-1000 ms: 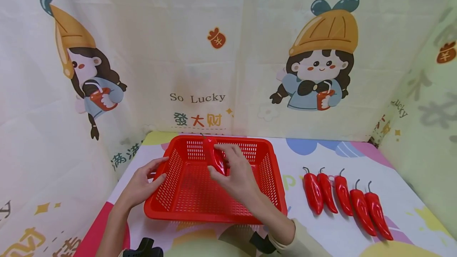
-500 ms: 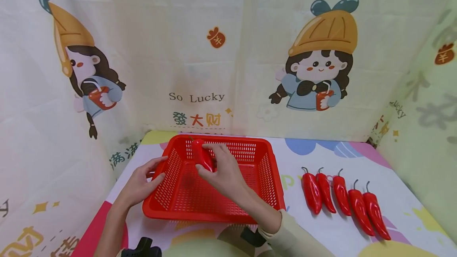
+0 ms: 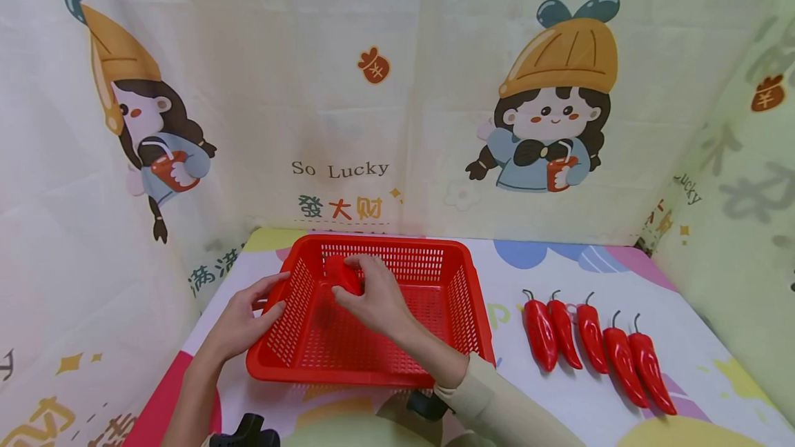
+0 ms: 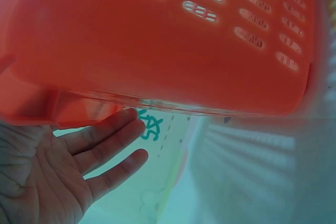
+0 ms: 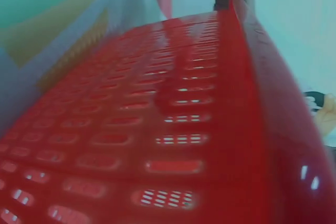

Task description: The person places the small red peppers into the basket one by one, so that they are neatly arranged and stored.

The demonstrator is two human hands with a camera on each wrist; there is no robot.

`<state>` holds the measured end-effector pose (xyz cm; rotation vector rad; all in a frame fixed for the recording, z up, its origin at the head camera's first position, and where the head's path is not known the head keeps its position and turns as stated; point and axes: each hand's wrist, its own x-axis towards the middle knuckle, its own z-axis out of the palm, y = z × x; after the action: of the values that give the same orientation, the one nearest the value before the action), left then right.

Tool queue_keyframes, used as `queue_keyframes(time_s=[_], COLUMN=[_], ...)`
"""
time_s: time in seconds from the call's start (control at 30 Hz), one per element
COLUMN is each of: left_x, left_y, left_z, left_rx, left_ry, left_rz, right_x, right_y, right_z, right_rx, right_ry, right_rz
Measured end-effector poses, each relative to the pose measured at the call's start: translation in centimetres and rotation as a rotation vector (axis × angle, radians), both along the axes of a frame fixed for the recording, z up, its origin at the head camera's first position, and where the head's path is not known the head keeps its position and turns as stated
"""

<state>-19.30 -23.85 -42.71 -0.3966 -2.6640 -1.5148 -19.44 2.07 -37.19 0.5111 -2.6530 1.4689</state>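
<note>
checker: principal item, and where kept?

cataloguer: red pepper (image 3: 343,276), one, glossy. inside the red basket (image 3: 348,376), towards its far left corner. whether it touches the basket floor: cannot tell.

checker: right hand?

cataloguer: right hand (image 3: 375,299), one, reaching over the basket; pinches the pepper between thumb and fingers. light sleeve (image 3: 497,399) on the forearm, black device (image 3: 427,404) at the wrist.

checker: left hand?

cataloguer: left hand (image 3: 245,316), one, at the basket's left rim. not clenched: the left wrist view shows fingers (image 4: 118,172) extended and slightly spread, just by the rim; the head view shows the thumb at the rim too.

checker: remaining stock?

cataloguer: row of peppers (image 3: 592,338), five, red, dark curved stems pointing away from the person; on the table (image 3: 511,357), right of the basket, well apart from it.

checker: surroundings?

cataloguer: pale cloth backdrop (image 3: 428,88), printed with cartoon figures in orange hats and the words "so lucky".
</note>
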Motion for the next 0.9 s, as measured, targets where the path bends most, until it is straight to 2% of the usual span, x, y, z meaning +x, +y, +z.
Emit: queue_keyframes(time_s=[0.4,0.7,0.9], left_x=[0.0,-0.1,0.0], left_y=[0.0,-0.1,0.0], left_z=[0.1,0.1,0.1], left_rx=[-0.003,-0.032,-0.029], left_ry=[-0.009,0.012,0.005], left_rz=[0.006,0.008,0.012], right_x=[-0.6,-0.7,-0.6], right_y=[-0.8,-1.1,-1.1], right_z=[-1.7,-2.9,-3.1], right_rx=[0.041,0.032,0.106], right_ry=[-0.116,-0.219,-0.276], right_rz=[0.009,-0.028,-0.036])
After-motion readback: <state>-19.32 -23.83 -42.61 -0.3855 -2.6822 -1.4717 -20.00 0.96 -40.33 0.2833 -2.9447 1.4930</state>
